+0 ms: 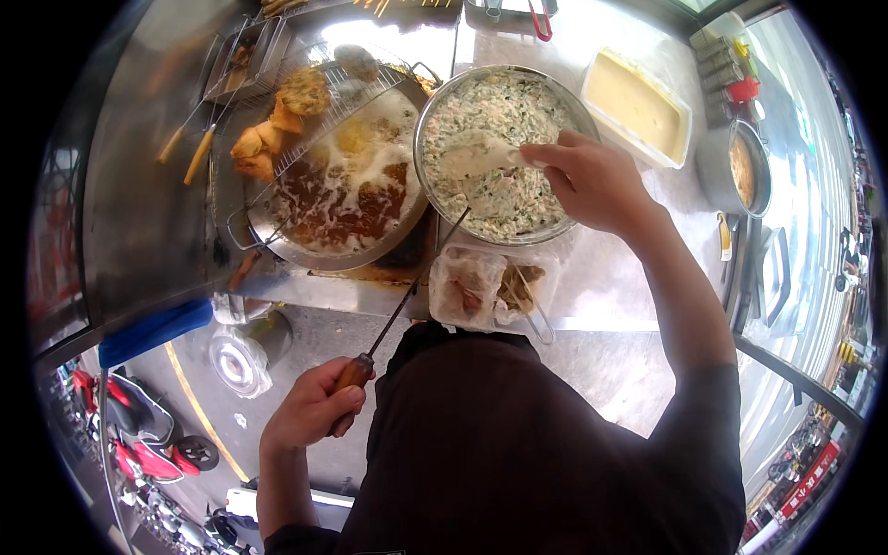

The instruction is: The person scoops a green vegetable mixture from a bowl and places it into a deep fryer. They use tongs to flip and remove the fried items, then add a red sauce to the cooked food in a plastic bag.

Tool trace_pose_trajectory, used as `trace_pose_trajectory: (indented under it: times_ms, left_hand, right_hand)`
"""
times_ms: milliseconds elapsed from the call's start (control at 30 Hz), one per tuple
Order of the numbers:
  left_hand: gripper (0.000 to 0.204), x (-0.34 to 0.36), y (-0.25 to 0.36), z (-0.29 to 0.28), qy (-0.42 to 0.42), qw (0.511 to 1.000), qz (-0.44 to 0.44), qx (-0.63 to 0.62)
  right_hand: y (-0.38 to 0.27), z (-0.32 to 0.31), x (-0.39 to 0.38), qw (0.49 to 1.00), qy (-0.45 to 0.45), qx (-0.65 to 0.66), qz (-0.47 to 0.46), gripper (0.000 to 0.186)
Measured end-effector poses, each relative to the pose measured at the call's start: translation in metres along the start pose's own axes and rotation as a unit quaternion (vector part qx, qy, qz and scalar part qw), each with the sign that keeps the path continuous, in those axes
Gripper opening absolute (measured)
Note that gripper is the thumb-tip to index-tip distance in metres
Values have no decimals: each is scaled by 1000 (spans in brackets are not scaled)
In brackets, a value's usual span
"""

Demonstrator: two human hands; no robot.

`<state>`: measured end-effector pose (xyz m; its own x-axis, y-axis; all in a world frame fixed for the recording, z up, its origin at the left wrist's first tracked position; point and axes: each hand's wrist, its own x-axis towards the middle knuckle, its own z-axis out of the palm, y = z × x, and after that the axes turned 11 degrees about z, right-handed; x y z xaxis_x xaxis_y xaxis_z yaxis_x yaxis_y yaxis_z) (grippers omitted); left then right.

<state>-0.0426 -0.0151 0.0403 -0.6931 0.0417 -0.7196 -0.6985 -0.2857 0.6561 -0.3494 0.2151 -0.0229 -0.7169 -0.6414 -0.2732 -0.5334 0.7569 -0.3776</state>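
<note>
My left hand (324, 398) is wrapped round the wooden handle (355, 373) of a long metal rod (403, 301), whose far end reaches over the near left rim of a big steel bowl. My right hand (592, 180) grips a whitish spatula or scoop (472, 153), dipped into the pale mixture flecked with green and pink (499, 102) in that bowl. Left of the bowl, a round pan of foaming oil (342, 199) carries a wire rack (377, 85) with golden fried pieces (264, 143).
A rectangular tub of creamy liquid (634, 102) and a steel pot (731, 166) stand at the right. Two plastic-lined containers (462, 287) lie before the bowl. Wooden-handled tools (199, 157) are at the left. Beyond the counter show a lidded bucket (240, 361) and a red scooter (139, 435).
</note>
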Motion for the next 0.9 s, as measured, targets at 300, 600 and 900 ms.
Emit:
trace_pose_trajectory:
  times_ms: [300, 600, 900]
  left_hand:
    - [31, 4, -12, 2, -26, 987, 18, -159]
    - [31, 21, -9, 16, 0, 968, 29, -250]
    - [35, 23, -7, 16, -13, 974, 35, -224]
  right_hand:
    - [49, 5, -21, 988, 31, 92, 117, 28]
    - [-22, 119, -107, 938, 102, 287, 163, 38]
    - [18, 65, -77, 905, -3, 387, 175, 24]
